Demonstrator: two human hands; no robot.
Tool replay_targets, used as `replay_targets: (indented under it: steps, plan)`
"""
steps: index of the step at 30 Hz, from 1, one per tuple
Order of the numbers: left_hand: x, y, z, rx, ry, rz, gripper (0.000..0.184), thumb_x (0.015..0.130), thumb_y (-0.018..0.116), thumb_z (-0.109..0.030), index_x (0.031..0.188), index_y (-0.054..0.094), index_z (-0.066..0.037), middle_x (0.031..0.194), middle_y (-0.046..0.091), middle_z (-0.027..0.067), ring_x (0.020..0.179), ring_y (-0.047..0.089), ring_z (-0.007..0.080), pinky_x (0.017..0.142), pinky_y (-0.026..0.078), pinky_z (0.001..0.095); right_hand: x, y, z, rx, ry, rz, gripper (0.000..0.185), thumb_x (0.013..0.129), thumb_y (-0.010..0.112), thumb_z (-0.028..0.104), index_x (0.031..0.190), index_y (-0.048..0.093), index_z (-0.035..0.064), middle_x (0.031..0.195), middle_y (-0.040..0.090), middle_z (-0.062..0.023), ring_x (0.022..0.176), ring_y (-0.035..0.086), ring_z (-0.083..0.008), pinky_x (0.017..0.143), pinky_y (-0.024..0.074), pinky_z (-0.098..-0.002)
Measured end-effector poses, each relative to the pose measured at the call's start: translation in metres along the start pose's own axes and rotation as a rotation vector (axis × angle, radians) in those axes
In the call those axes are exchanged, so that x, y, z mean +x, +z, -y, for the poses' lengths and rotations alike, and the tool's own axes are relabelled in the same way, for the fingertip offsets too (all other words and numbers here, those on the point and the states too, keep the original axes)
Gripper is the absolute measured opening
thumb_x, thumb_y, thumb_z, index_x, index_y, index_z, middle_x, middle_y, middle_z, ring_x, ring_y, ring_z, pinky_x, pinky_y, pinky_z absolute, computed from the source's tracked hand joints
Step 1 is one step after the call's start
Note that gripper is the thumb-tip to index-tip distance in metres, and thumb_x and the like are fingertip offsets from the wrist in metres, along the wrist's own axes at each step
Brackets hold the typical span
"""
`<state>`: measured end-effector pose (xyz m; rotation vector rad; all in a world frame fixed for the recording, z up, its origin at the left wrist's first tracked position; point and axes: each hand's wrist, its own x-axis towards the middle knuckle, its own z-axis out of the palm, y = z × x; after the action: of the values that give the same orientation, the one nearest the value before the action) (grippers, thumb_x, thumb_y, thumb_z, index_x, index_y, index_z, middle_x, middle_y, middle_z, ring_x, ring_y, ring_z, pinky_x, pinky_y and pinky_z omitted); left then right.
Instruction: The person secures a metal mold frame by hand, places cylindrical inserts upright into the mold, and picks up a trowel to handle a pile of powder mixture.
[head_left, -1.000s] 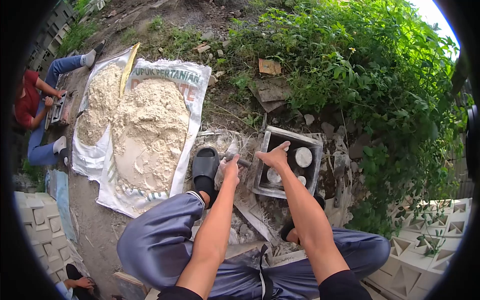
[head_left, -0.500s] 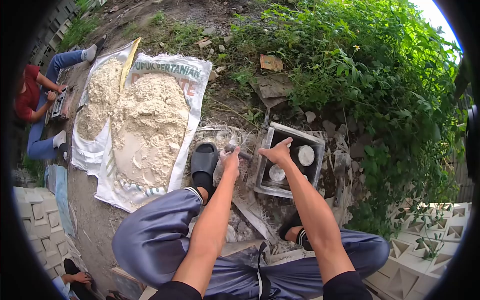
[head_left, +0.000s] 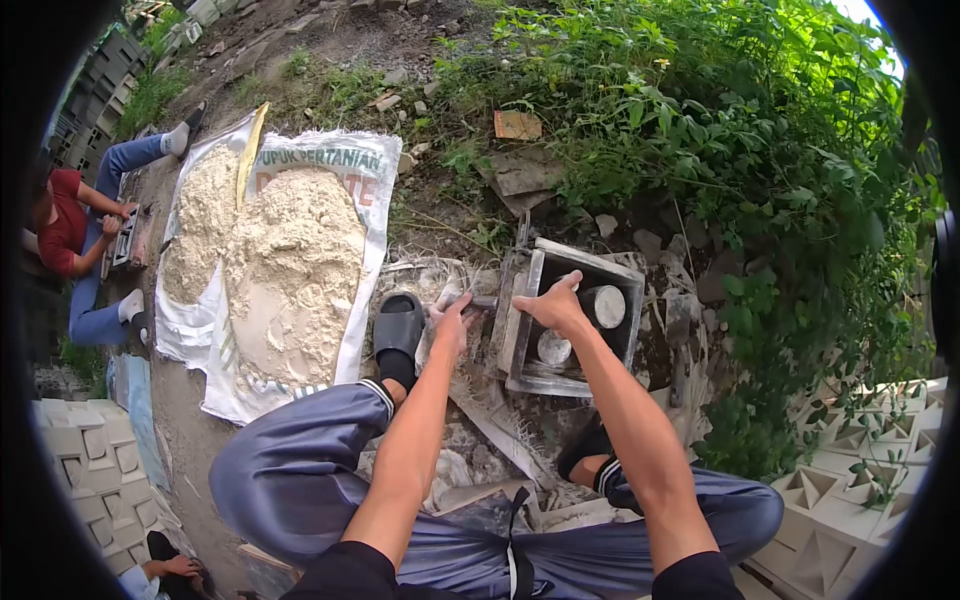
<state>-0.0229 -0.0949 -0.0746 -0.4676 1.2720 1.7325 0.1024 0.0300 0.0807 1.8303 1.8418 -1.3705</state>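
A square, dust-coated metal box mould (head_left: 572, 387) sits on the ground in front of me, with pale round-topped cylinders (head_left: 608, 307) inside. My right hand (head_left: 553, 305) straddles the box's left wall, thumb on the outer side and fingers over the inside. Left of the box, my left hand (head_left: 452, 322) is closed round a short dark rod-like handle (head_left: 484, 303) that points toward the mould. Whether the handle is joined to the box, I cannot tell. My left foot in a dark slide sandal (head_left: 399, 325) rests beside my left hand.
White sacks (head_left: 375, 225) with heaps of pale powder (head_left: 295, 260) lie to the left. Beyond them a person in a red shirt (head_left: 65, 215) works on another mould. Patterned pale blocks (head_left: 95, 460) stand at lower left and right (head_left: 860, 450). Leafy plants (head_left: 690, 150) crowd the upper right.
The view has shifted slightly. My left hand has moved a little to the left with the handle. My right hand stays on the box wall.
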Motion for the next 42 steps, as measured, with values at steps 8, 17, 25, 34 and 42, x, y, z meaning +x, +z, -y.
replay_targets:
  steps: [8,17,25,34,42]
  plan:
    - [0.029,-0.043,-0.018,0.177,-0.085,0.363,0.068,0.08,0.072,-0.009,0.129,0.026,0.001,0.117,0.05,0.0179,0.102,0.058,0.0285,0.085,0.053,0.0382,-0.019,-0.026,0.006,0.008,-0.011,0.067,0.134,0.065,0.079,0.042,0.133,-0.02,-0.0173,0.132,0.037,-0.0375,0.1,0.059,-0.036,0.076,0.0512,-0.0331]
    - [0.01,0.011,0.023,0.154,0.036,0.196,0.052,0.082,0.071,-0.011,0.12,0.035,-0.006,0.1,0.058,0.0114,0.093,0.06,0.0229,0.078,0.052,0.0349,-0.015,-0.034,-0.008,0.033,-0.07,0.08,0.137,0.063,0.079,0.045,0.133,-0.021,-0.017,0.132,0.037,-0.0391,0.119,0.048,-0.0394,0.096,0.0436,-0.0341]
    - [0.037,0.006,0.037,0.192,-0.08,0.244,0.035,0.085,0.068,-0.015,0.108,0.044,-0.003,0.092,0.062,0.0111,0.077,0.063,0.0208,0.064,0.054,0.0315,0.002,-0.023,-0.017,-0.089,-0.093,-0.014,0.136,0.066,0.075,0.048,0.13,-0.023,-0.0195,0.097,0.06,-0.0313,0.066,0.062,-0.0308,0.051,0.048,-0.0335]
    - [0.008,0.026,0.044,0.608,0.223,0.008,0.03,0.085,0.067,-0.014,0.108,0.05,-0.004,0.092,0.063,0.009,0.075,0.061,0.0168,0.062,0.05,0.0287,-0.005,-0.035,-0.026,0.013,-0.109,-0.004,0.135,0.066,0.077,0.046,0.133,-0.023,-0.0169,0.092,0.061,-0.0279,0.06,0.059,-0.0271,0.047,0.0451,-0.0333]
    - [0.003,0.023,0.041,0.327,0.002,0.363,0.02,0.09,0.056,-0.014,0.103,0.06,0.0,0.089,0.066,0.0091,0.072,0.065,0.0187,0.061,0.054,0.0294,-0.016,-0.051,-0.028,0.035,-0.121,0.014,0.136,0.064,0.077,0.047,0.135,-0.021,-0.0145,0.121,0.05,-0.0348,0.09,0.063,-0.0341,0.062,0.0524,-0.0344]
